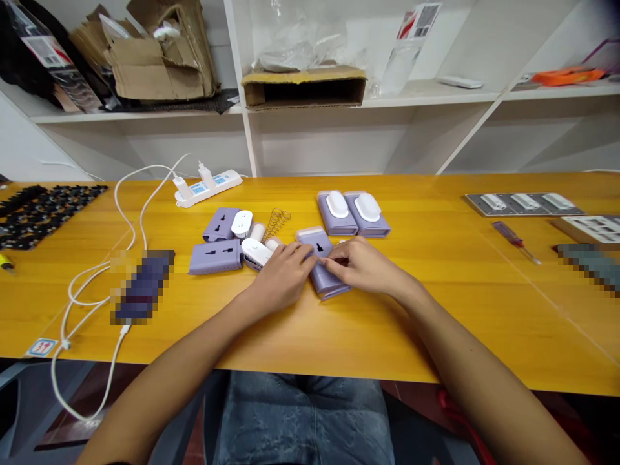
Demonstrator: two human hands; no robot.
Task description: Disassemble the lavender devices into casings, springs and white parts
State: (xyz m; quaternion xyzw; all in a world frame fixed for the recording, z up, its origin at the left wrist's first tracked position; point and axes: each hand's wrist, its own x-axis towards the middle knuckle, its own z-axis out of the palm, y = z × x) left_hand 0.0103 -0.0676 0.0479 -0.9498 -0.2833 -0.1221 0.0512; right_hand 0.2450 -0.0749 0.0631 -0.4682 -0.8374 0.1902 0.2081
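Both my hands rest on a purple plastic housing lying on the orange table. My left hand curls over its left side, fingers closed on it. My right hand grips its right side, fingertips pinched at the top edge. Just left lie white inserts, two more purple housings and a pair of metal springs. Behind stand two finished purple units with white tops.
A white power strip with cables sits back left, above a blurred device. Black parts lie far left. A screwdriver and trays of parts are at the right. Shelves with cardboard boxes stand behind.
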